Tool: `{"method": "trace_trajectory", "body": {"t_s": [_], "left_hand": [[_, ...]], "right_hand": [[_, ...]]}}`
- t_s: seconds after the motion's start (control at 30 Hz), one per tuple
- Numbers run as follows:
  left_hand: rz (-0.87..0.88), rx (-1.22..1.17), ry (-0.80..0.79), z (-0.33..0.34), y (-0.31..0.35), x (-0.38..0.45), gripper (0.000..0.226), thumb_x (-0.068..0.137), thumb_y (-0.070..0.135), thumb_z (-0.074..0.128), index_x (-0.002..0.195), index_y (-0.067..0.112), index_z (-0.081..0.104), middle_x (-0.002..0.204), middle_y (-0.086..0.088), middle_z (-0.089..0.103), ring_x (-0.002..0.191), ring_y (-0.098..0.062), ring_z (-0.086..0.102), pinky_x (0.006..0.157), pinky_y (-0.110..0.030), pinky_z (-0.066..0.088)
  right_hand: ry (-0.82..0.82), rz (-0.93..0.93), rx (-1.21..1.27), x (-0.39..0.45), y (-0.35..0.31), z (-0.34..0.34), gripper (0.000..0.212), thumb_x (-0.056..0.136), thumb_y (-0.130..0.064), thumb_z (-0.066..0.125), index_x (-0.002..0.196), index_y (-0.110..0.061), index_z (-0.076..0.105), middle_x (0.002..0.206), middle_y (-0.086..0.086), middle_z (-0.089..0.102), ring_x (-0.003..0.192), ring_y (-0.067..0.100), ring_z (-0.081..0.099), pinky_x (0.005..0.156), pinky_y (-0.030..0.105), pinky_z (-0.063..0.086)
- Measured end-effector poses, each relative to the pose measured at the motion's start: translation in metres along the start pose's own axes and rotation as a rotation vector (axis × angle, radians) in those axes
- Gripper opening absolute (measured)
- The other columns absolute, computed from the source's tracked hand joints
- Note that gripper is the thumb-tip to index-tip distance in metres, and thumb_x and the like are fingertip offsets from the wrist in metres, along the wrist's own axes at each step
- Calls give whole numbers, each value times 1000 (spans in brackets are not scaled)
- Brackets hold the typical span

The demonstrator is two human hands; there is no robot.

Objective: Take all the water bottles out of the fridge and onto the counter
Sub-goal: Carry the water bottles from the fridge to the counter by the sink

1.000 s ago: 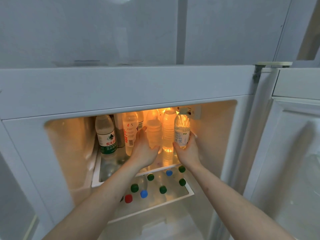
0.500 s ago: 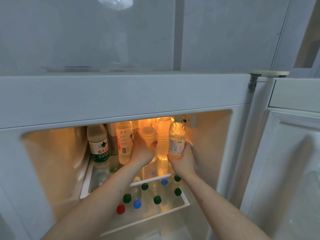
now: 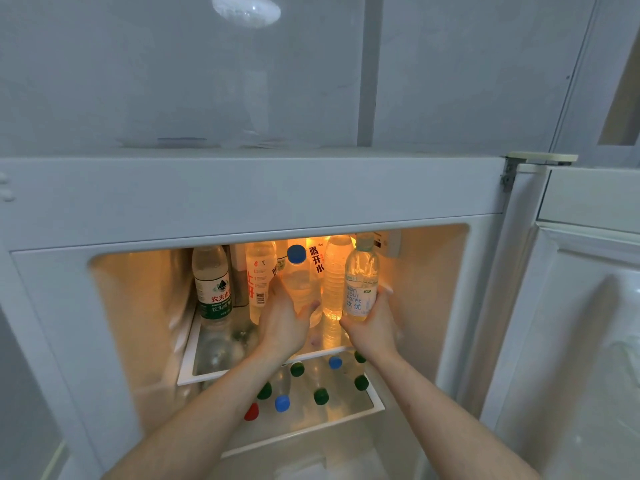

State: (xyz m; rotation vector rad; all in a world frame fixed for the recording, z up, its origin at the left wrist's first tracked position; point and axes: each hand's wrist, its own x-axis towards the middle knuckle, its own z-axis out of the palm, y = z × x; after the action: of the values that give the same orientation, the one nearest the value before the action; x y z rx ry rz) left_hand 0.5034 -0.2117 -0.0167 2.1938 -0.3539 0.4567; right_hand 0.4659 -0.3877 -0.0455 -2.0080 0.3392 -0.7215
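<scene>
Step in hand: pulling two bottles off the upper glass shelf (image 3: 207, 372) of the open white fridge (image 3: 242, 199) at once.
Left hand (image 3: 282, 323): wrapping curled fingers round the clear plastic blue-capped bottle (image 3: 300, 282), tilting it toward 12 o'clock.
Right hand (image 3: 374, 327): gripping low on the clear plastic white-labelled bottle (image 3: 360, 289), at 3 o'clock of the left one, holding it upright.
Remaining up top: green-labelled clear bottle (image 3: 213, 289) at 9 o'clock, others standing behind.
Lower shelf: more bottles showing coloured caps, red cap (image 3: 251, 411) nearest.
Next move, by judgement: drawing both back past the fridge's top edge, then turning toward a counter, not in view.
</scene>
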Motion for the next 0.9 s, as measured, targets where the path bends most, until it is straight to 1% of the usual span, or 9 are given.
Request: {"method": "trace_trajectory", "body": {"t_s": [0.1,0.17,0.27,0.4,0.5,0.6,0.7,0.77,0.9], "left_hand": [[21,-50,12,-5,-5,-11,70,88,49,74,142,19,40,135,2,56,123,-19,58,97,-31,49],[39,-84,11,-10,-4,-21,67,88,46,75,141,22,41,136,5,55,124,-16,57,97,-27,47],[63,-130,22,-23,2,-44,72,88,39,78,144,24,37,141,7,53,128,-15,54,99,-29,46],[89,-198,70,-50,7,-73,75,84,34,82,144,29,36,139,11,55,126,-12,55,101,-36,50],[80,-261,72,-75,12,-97,75,82,32,85,142,31,40,134,17,57,122,-3,56,98,-29,49],[15,-306,43,-100,11,-132,69,81,30,86,135,37,44,125,27,59,116,4,59,88,-12,49],[-65,-336,20,-117,3,-173,67,80,25,86,131,43,46,121,25,62,112,0,63,89,-23,52],[-116,-313,17,-126,-3,-201,65,81,28,86,131,42,47,122,21,63,112,-3,62,93,-29,51],[-296,-262,19,-136,-18,-251,69,81,25,85,134,42,46,121,27,64,111,3,60,95,-26,48]], "right_hand": [[-23,3,9,-11,-8,-6,78,75,-17,88,135,-29,40,118,-8,58,106,13,60,68,20,47],[-33,-1,61,-18,-12,-5,76,75,-15,88,133,-28,42,116,-7,60,105,14,62,67,18,46],[-33,-10,157,-33,-20,-2,73,73,-16,88,131,-28,45,113,-7,63,104,14,65,71,22,50],[-83,-33,245,-59,-21,-6,68,70,-21,87,127,-31,51,109,-8,68,103,13,69,84,40,61],[-145,-88,247,-87,-25,-18,63,70,-15,89,121,-33,56,106,-7,72,100,13,72,83,37,60],[-265,-86,240,-112,-29,-30,44,72,-5,89,105,-24,66,93,0,76,88,16,75,76,39,61],[-380,-91,210,-135,-33,-39,37,70,-14,91,100,-20,71,92,-1,78,87,17,76,78,47,62],[-451,-76,230,-152,-35,-42,38,72,-12,93,103,-19,73,96,-2,79,90,16,77,81,45,62],[-607,-44,196,-182,-33,-35,48,69,-16,96,110,-22,72,101,-5,79,94,12,76,82,38,62]]}}
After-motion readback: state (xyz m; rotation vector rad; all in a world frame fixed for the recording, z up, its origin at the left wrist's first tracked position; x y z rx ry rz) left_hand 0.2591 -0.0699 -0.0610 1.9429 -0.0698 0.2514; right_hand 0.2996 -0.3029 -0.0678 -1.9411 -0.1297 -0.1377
